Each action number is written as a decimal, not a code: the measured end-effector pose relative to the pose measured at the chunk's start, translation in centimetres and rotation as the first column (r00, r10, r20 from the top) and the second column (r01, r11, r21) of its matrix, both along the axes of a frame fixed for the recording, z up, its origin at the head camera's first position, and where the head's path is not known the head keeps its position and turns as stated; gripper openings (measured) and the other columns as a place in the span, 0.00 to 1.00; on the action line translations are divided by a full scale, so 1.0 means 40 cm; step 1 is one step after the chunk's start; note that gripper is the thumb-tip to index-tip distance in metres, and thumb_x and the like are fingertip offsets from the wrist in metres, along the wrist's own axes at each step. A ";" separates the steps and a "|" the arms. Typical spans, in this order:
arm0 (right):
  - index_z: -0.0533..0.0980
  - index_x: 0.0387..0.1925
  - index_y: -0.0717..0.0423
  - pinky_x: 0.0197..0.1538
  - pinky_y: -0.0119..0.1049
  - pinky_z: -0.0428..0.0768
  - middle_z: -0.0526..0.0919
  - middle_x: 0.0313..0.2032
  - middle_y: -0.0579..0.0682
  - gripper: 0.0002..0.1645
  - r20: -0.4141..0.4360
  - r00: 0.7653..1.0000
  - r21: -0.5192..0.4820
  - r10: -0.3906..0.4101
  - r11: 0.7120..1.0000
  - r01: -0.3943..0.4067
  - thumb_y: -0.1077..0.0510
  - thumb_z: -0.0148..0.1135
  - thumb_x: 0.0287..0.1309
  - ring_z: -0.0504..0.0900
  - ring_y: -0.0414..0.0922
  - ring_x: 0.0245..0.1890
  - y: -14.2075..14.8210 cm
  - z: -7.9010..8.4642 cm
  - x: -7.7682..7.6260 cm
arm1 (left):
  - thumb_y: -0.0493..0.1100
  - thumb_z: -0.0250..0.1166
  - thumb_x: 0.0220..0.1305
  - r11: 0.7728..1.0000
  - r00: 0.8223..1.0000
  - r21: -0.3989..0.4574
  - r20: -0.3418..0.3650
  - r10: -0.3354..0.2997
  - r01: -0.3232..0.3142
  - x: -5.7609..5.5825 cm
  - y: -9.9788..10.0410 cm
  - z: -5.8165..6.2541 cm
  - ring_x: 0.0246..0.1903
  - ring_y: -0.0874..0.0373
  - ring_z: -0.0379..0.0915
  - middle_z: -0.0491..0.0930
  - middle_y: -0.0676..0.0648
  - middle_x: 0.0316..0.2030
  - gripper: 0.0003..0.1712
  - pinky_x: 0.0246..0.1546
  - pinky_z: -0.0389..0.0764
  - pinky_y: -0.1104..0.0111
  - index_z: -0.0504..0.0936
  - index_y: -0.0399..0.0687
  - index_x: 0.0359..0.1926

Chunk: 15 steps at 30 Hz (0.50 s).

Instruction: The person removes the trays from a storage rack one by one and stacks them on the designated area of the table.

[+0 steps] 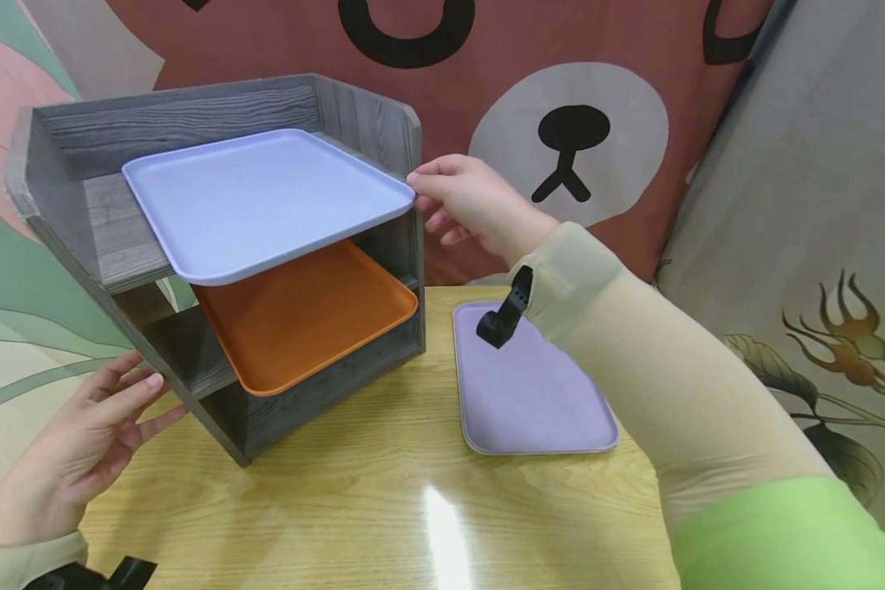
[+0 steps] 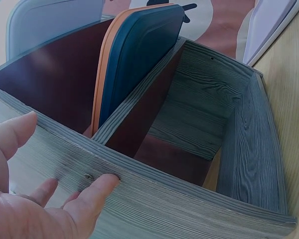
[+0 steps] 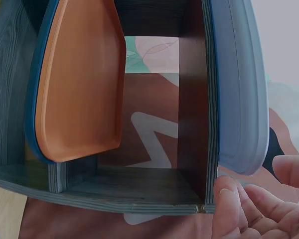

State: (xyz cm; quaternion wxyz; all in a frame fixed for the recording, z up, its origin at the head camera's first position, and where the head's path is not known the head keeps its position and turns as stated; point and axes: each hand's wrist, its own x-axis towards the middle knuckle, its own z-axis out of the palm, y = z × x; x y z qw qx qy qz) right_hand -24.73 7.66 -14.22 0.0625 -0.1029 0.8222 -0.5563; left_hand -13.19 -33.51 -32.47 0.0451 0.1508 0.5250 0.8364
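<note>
A light blue tray (image 1: 265, 205) rests on the top level of a grey wood-grain shelf unit (image 1: 192, 106), its front part jutting past the edge. My right hand (image 1: 465, 201) is at that tray's right front corner. Thumb and fingers (image 3: 226, 196) stand apart around the corner in the right wrist view. My left hand (image 1: 106, 434) touches the unit's left side panel with spread fingertips, seen closely in the left wrist view. An orange tray (image 1: 310, 319) sticks out from the middle level, lying on a dark blue tray (image 2: 139, 55).
A light purple tray (image 1: 531, 393) lies on the wooden table (image 1: 339, 508), right of the unit. Behind stands a curtain (image 1: 442, 106) with a bear face, and a flowered cloth (image 1: 804, 246) hangs at the right.
</note>
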 end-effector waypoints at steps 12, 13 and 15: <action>0.69 0.59 0.49 0.28 0.32 0.79 0.78 0.44 0.54 0.22 0.072 0.997 -0.091 0.039 0.995 -0.032 0.49 0.57 0.67 0.80 0.48 0.29 -0.037 -0.005 -0.015 | 0.25 0.42 0.72 1.000 1.000 -0.007 0.020 0.018 -0.018 -0.001 -0.003 -0.002 0.53 0.57 0.76 0.70 0.48 0.56 0.25 0.45 0.83 0.58 0.52 0.47 0.64; 0.69 0.60 0.50 0.28 0.32 0.79 0.78 0.44 0.54 0.22 0.083 0.996 -0.109 0.045 0.993 -0.036 0.50 0.57 0.68 0.80 0.48 0.29 -0.041 -0.004 -0.016 | 0.25 0.41 0.72 1.000 1.000 -0.002 0.015 0.013 -0.013 -0.001 -0.004 -0.002 0.53 0.56 0.76 0.70 0.48 0.56 0.25 0.45 0.83 0.58 0.52 0.47 0.64; 0.69 0.60 0.50 0.29 0.32 0.79 0.77 0.44 0.54 0.23 0.106 0.993 -0.140 0.054 0.989 -0.038 0.51 0.57 0.67 0.79 0.49 0.29 -0.049 -0.004 -0.017 | 0.24 0.41 0.72 1.000 1.000 0.008 0.006 0.000 -0.001 -0.002 -0.004 -0.005 0.53 0.56 0.76 0.70 0.47 0.56 0.25 0.46 0.83 0.57 0.53 0.46 0.64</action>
